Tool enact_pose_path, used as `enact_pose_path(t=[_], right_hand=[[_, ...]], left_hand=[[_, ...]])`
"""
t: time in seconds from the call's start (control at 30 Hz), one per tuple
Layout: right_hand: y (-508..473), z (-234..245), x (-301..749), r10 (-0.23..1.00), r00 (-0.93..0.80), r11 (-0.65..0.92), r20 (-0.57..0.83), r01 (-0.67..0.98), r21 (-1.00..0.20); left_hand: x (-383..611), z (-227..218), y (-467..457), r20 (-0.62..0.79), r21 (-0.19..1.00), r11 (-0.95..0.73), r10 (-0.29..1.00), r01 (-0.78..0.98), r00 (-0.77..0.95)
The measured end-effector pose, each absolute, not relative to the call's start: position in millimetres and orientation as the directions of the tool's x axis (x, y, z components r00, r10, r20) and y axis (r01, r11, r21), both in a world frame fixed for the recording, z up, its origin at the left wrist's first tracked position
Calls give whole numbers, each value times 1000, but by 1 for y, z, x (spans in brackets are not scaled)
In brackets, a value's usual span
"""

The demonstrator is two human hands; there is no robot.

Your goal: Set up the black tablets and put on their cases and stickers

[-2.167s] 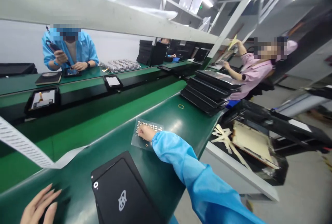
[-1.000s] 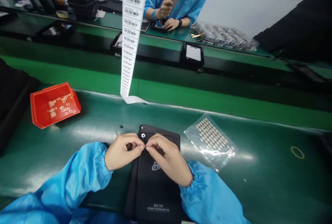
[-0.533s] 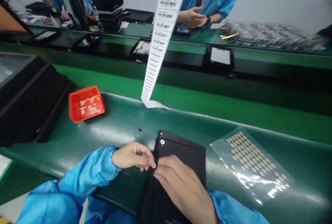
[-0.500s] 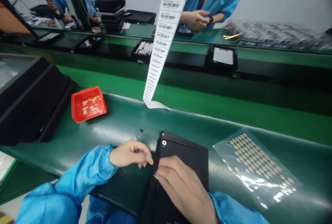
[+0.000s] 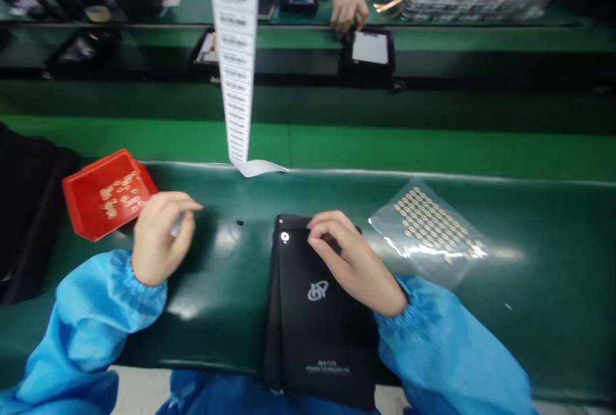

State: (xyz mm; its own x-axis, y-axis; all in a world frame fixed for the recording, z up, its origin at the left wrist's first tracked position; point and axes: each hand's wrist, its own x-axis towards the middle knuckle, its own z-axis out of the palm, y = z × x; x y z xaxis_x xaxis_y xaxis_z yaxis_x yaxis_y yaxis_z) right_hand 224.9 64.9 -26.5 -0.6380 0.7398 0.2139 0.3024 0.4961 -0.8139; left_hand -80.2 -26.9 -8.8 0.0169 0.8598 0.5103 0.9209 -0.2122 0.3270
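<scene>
My left hand [image 5: 163,235] hovers beside the red bin [image 5: 79,206], its index finger stretched out and thumb apart, with nothing visible between them. Small pale rings [image 5: 128,200] lie loose in that bin. Over the upper part of a black tablet back cover [image 5: 327,331] is my right hand [image 5: 356,261], thumb and fingertips bent together. Whatever they pinch, if anything, is hidden. The cover has a white-ringed camera hole [image 5: 285,237] and a pale logo, and lies offset on another dark panel [image 5: 273,331].
A clear sheet with rows of small rings [image 5: 428,219] lies to the right. A barcode label strip [image 5: 238,68] hangs ahead. A small black piece [image 5: 239,222] rests on the green bench [image 5: 221,299]. Across from me, a co-worker's hand [image 5: 347,8] touches a tray [image 5: 368,49].
My left hand has moved from the cover's side leftward to the red bin; the ring at its fingertips no longer shows. My right hand is farther up the cover, exposing the logo.
</scene>
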Motion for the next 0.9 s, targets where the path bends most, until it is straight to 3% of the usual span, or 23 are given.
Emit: enact_pose_path(t=[0.1, 0.17, 0.5, 0.9], right_hand=[[70, -33, 213, 754, -630, 468, 187, 315, -826], [71, -37, 207, 751, -638, 465, 167, 332, -821], [70, -35, 195, 711, -701, 569, 59, 524, -634], [69, -36, 190, 721, -689, 601, 75, 568, -562]], left_hand=[[-31, -30, -18, 399, 312, -477, 851, 822, 342], [-11, -44, -17, 370, 316, -569, 811, 760, 453], [3, -66, -12, 350, 327, -562, 819, 760, 454], [2, -67, -11, 324, 365, -565, 822, 740, 468]])
